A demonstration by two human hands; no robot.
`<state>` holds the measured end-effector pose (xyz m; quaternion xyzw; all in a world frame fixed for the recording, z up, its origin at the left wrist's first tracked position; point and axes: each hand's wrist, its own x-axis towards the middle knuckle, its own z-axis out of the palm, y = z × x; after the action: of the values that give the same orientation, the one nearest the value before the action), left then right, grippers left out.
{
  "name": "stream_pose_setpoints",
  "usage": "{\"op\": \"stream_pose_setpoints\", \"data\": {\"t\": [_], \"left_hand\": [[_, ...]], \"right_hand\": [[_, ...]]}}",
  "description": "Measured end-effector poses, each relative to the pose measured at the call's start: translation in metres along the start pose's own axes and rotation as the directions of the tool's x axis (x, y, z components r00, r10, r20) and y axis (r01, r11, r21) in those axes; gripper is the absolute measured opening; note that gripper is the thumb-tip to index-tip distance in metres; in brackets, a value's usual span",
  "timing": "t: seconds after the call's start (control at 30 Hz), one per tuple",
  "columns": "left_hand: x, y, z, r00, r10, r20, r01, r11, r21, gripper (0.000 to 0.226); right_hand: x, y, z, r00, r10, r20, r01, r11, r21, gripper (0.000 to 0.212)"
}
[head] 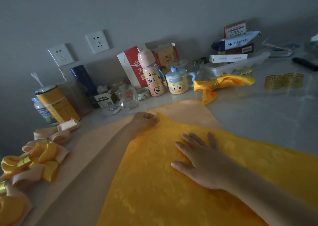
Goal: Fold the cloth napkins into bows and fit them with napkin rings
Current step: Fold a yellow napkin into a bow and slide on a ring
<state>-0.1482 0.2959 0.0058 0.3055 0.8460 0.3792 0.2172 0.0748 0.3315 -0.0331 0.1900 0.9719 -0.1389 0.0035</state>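
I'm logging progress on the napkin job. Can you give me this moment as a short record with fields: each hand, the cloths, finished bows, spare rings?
left hand: left hand pinches the far edge of the yellow napkin
right hand: right hand lies flat on it, fingers spread
cloths: yellow napkin spread over a peach napkin on the table
finished bows: pile of bows at the left; one ringed yellow bow near the cartoon mug
spare rings: two gold napkin rings, side by side, far right
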Motion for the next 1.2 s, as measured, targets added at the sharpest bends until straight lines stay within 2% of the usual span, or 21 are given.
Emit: {"op": "stream_pose_setpoints", "data": {"t": [0.13, 0.2, 0.3, 0.5, 0.63, 0.73, 0.8, 0.87, 0.93, 0.97, 1.07, 1.13, 1.2], "left_hand": [[0.005, -0.005, 0.002, 0.999, 0.005, -0.042, -0.007, 0.999, -0.044, 0.015], [0.006, -0.006, 0.002, 0.999, 0.007, -0.050, -0.010, 0.998, -0.064, 0.011], [0.009, -0.002, 0.003, 0.997, 0.002, -0.079, -0.008, 0.997, -0.081, 0.011], [0.026, 0.016, 0.013, 0.984, 0.061, -0.165, -0.065, 0.998, -0.017, 0.012], [0.039, 0.019, 0.028, 0.944, 0.195, -0.267, -0.157, 0.975, 0.157, 0.016], [0.041, 0.000, 0.041, 0.901, 0.256, -0.350, -0.136, 0.934, 0.331, 0.018], [0.036, -0.005, 0.048, 0.884, 0.301, -0.359, -0.113, 0.881, 0.459, 0.028], [0.020, 0.004, 0.050, 0.871, 0.374, -0.318, -0.150, 0.820, 0.552, 0.040], [-0.013, 0.012, 0.049, 0.868, 0.436, -0.238, -0.246, 0.793, 0.558, 0.041], [-0.037, 0.011, 0.049, 0.875, 0.453, -0.169, -0.298, 0.781, 0.549, 0.041], [-0.114, -0.001, 0.055, 0.887, 0.456, 0.078, -0.428, 0.745, 0.512, 0.048], [-0.143, -0.009, 0.062, 0.898, 0.385, 0.214, -0.438, 0.731, 0.523, 0.050], [-0.151, -0.017, 0.071, 0.900, 0.328, 0.287, -0.436, 0.680, 0.590, 0.059]], "right_hand": [[0.002, 0.005, -0.008, 0.998, 0.027, -0.052, -0.022, 0.995, 0.101, 0.060], [0.000, 0.013, -0.015, 0.988, 0.067, -0.136, -0.041, 0.981, 0.187, 0.052], [-0.007, 0.026, -0.026, 0.966, 0.124, -0.226, -0.079, 0.977, 0.200, 0.046], [-0.021, 0.035, -0.033, 0.980, 0.144, -0.135, -0.129, 0.985, 0.114, 0.049], [-0.017, 0.045, -0.025, 0.986, 0.168, -0.006, -0.168, 0.984, 0.053, 0.062], [-0.014, 0.049, -0.016, 0.984, 0.179, 0.010, -0.178, 0.984, -0.018, 0.064], [-0.014, 0.051, -0.015, 0.984, 0.175, 0.010, -0.175, 0.984, -0.023, 0.069], [-0.015, 0.053, -0.015, 0.987, 0.158, 0.000, -0.158, 0.987, -0.006, 0.097], [-0.015, 0.057, -0.014, 0.987, 0.158, 0.002, -0.158, 0.987, -0.034, 0.125], [-0.014, 0.058, -0.014, 0.987, 0.163, 0.007, -0.163, 0.986, -0.045, 0.125], [-0.010, 0.061, -0.017, 0.985, 0.175, 0.012, -0.174, 0.983, -0.053, 0.074], [-0.009, 0.062, -0.018, 0.982, 0.187, 0.023, -0.185, 0.980, -0.071, 0.065], [-0.009, 0.060, -0.017, 0.979, 0.205, 0.013, -0.204, 0.977, -0.054, 0.064]]}}
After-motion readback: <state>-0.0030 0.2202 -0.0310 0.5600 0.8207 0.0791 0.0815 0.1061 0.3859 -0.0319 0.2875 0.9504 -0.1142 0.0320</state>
